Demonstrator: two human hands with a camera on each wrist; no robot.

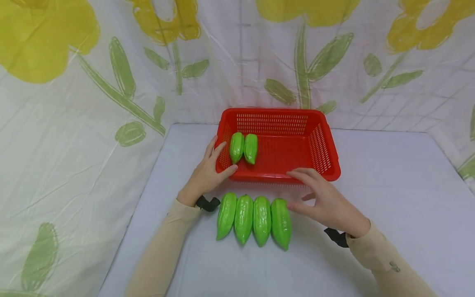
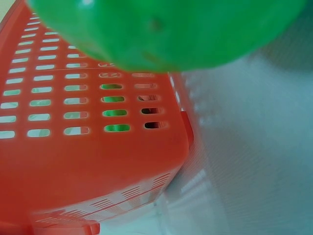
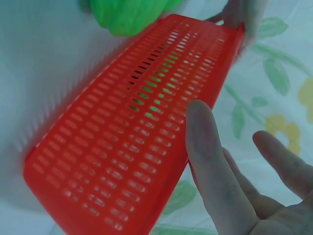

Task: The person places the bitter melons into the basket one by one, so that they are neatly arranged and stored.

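Note:
A red plastic basket [image 1: 274,179] with slotted walls stands on the white tabletop in the head view. Two glossy green, ridged, pointed fruits [image 1: 250,148] lie side by side at its left end. Several more green ridged fruits [image 1: 262,220] make a row in front of it. My left hand [image 1: 206,175] is at the basket's front-left corner, thumb on the near rim and fingers spread along the left rim. My right hand [image 1: 326,200] holds nothing, its fingers extended at the near rim and its thumb beside the rightmost fruit [image 1: 281,225].
A white cloth with yellow flowers and green leaves [image 1: 330,53] hangs behind the table and down its left side. The white tabletop [image 1: 389,198] extends to the right of the basket. Dark straps [image 1: 208,203] circle both wrists.

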